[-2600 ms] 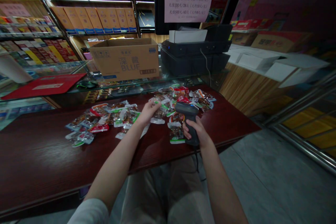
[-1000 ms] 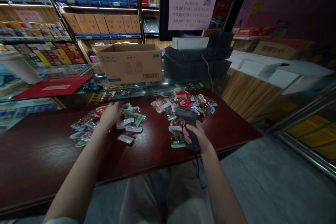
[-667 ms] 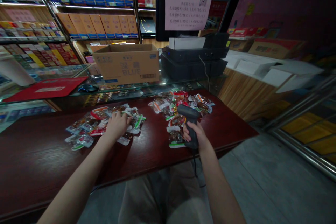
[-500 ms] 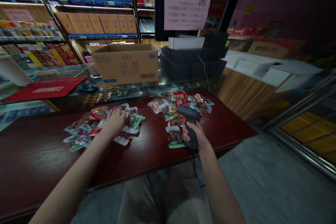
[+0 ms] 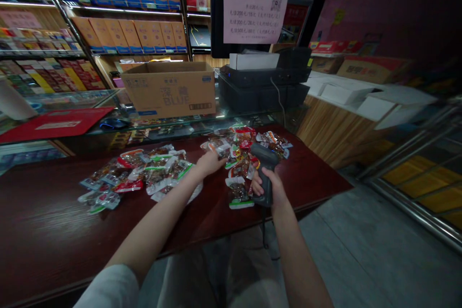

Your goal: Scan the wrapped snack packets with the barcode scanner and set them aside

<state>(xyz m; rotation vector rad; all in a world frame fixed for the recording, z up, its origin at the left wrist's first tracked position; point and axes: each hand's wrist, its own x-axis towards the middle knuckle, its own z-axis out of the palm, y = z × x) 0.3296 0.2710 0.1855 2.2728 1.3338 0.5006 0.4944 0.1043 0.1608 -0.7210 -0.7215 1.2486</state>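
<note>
My right hand (image 5: 269, 185) is wrapped around the handle of a dark grey barcode scanner (image 5: 266, 156), its head tilted over the right pile. Small clear-wrapped snack packets (image 5: 240, 192) make up that pile, some with red or green edges. Between the two piles, my left hand (image 5: 210, 163) reaches across with its fingers stretched toward the right-hand packets. I see nothing held in it, though its palm side is hidden. On the left lies another spread of snack packets (image 5: 164, 168), partly behind my left forearm.
Behind the dark red table (image 5: 46, 211) is a glass counter with an open cardboard box (image 5: 173, 89), a red folder (image 5: 57, 122) and a computer mouse (image 5: 113, 123). A black monitor bears a paper notice (image 5: 254, 9). The scanner's cable (image 5: 264, 231) hangs over the front edge.
My left hand has moved right, off the left pile to the edge of the right pile. The scanner in my right hand has shifted only slightly.
</note>
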